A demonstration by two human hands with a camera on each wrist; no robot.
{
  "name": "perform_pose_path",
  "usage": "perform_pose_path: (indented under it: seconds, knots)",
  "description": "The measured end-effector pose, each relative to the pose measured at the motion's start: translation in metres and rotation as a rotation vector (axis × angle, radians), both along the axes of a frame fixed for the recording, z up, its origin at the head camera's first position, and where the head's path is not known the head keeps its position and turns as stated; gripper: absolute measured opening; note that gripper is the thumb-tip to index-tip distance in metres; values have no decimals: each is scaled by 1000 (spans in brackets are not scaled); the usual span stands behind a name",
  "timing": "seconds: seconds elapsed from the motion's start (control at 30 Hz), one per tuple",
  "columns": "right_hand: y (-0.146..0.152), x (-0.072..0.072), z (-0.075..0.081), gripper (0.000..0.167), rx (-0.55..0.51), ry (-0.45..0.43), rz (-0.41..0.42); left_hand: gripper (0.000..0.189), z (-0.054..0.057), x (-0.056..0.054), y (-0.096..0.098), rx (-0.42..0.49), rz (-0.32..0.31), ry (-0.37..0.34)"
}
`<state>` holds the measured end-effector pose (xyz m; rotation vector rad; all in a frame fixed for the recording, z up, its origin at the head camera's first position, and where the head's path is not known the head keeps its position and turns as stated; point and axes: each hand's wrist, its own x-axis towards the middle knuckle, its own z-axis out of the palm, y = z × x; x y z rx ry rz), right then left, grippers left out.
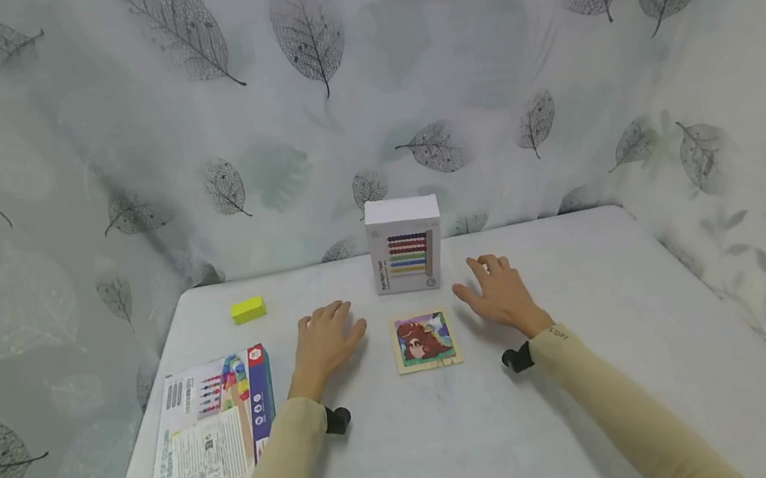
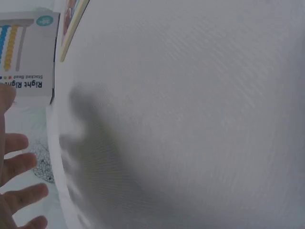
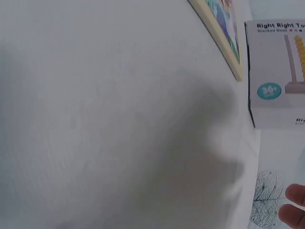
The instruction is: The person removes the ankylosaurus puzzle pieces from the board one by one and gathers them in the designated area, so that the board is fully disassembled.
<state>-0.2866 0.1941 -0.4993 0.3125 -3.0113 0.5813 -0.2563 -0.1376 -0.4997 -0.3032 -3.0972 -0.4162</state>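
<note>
My left hand (image 1: 325, 342) is over the white table left of a small square picture puzzle (image 1: 426, 342), its fingers relaxed and spread, holding nothing. On the puzzle's other side my right hand (image 1: 502, 294) hovers with loosely bent fingers and nothing in them. The puzzle has a pale wooden frame and shows a brown dinosaur figure. Behind it stands an upright white box (image 1: 405, 245) printed with rows of coloured beads. In the left wrist view the fingers (image 2: 21, 162) spread in front of that box's side; only two fingertips (image 3: 293, 210) show in the right wrist view.
A flat bead-set box (image 1: 207, 438) lies on the table at the left, beside the left forearm. Farther back on that side is a small yellow block (image 1: 248, 310). Leaf-patterned curtain (image 1: 324, 113) hangs close behind the table's back edge.
</note>
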Motion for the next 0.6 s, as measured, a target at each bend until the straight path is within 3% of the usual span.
perform_pose_path:
  seconds: [0.23,0.37,0.6]
  knots:
    - [-12,7,0,74,-28,7,97,62,-3,-1,10,31,-137,-4]
    - [-24,8,0,63,9,-25,210,66,-3,1,20,14,-202,-17]
    - [-51,10,2,45,105,-93,415,91,-3,8,35,-32,-284,-136]
